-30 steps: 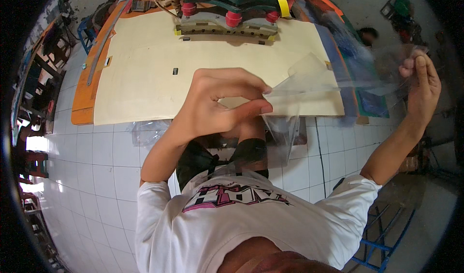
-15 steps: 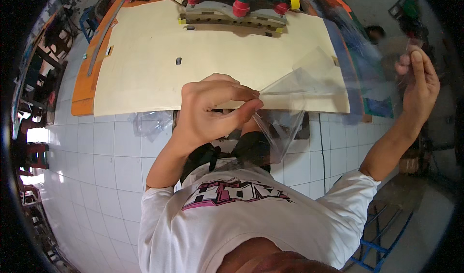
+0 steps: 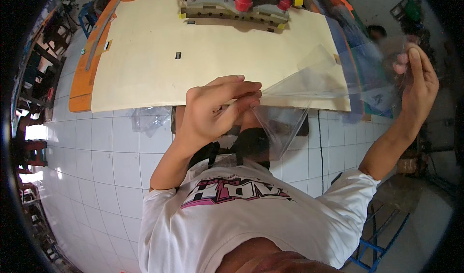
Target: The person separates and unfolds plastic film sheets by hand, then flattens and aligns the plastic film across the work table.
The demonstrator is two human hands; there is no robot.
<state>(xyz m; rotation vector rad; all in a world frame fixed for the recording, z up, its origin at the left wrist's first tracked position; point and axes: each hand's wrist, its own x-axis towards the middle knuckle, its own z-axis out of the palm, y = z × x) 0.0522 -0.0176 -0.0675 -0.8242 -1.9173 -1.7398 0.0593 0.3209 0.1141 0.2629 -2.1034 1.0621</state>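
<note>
Pinching clear plastic bag (image 3: 309, 87) w/ both hands, left (image 3: 217, 111), right (image 3: 418, 82), over tan board (image 3: 193, 50), machine (image 3: 237, 4) behind.

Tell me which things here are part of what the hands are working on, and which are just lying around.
In hand:
clear plastic sheet
left hand
right hand

Lying about:
cream board
machine with red knobs
crumpled plastic on the floor

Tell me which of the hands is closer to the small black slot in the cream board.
Left. The left hand hangs just below and right of the slot; the right hand is far off past the board's right edge, pinching the clear plastic sheet.
</note>
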